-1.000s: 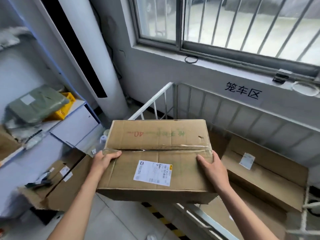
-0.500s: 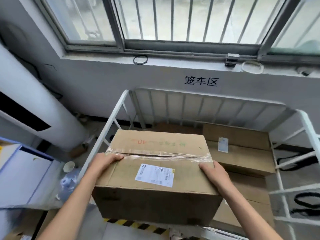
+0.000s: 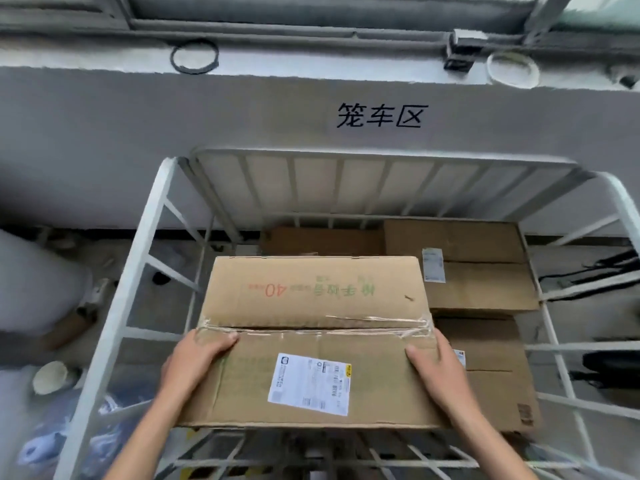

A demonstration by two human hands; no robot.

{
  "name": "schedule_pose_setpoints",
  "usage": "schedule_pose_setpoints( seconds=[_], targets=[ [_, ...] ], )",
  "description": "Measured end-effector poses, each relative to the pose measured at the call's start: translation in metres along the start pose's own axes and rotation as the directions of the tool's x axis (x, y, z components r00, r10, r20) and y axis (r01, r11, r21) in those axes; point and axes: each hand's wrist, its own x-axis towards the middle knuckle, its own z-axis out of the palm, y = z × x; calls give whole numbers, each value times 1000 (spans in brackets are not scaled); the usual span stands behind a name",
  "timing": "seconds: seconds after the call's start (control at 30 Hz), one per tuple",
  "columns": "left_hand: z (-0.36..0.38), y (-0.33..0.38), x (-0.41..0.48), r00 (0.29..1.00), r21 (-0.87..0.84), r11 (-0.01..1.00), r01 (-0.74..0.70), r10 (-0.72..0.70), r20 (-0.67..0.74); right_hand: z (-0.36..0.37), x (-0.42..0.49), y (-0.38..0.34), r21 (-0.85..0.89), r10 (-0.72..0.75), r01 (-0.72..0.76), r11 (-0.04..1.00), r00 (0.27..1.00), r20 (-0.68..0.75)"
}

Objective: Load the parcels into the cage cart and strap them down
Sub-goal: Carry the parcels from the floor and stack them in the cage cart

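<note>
Head view: left hand [image 3: 194, 362] and right hand [image 3: 440, 368] grip a carton [image 3: 311, 306] over the cage cart [image 3: 152, 216], stacked parcels [image 3: 485, 292] just beside it

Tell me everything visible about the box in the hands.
The box is brown cardboard, its top seam sealed with wrinkled clear tape. A white shipping label sits near the front; green print and a red 40 read upside down. The left hand and right hand grip its sides over the cage cart.
</note>
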Motion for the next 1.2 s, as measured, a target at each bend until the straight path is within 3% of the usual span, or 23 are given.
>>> schedule_pose_setpoints(
  seconds=[0.2,0.33,0.5,0.7,0.83,1.2],
  targets=[
    [73,-68,82,995,-91,991,99,-99,-3,60,71,71,-43,133,-134,990,991,-22],
    [92,-81,116,994,-68,992,105,-104,13,81,117,90,-29,120,-120,992,993,20],
    [93,-44,183,996,-17,999,31,-32,-81,92,200,65,3,-5,5,1000,1000,-27],
    [97,24,283,990,-140,984,-109,95,-103,102,304,12,121,-156,160,980,987,-44],
    [115,44,327,996,-222,971,-92,85,-41,114,354,5,151,-148,155,976,987,-56],
    [148,54,372,996,-180,979,-90,85,-39,137,397,35,172,-130,147,974,986,-106]
  ],
)
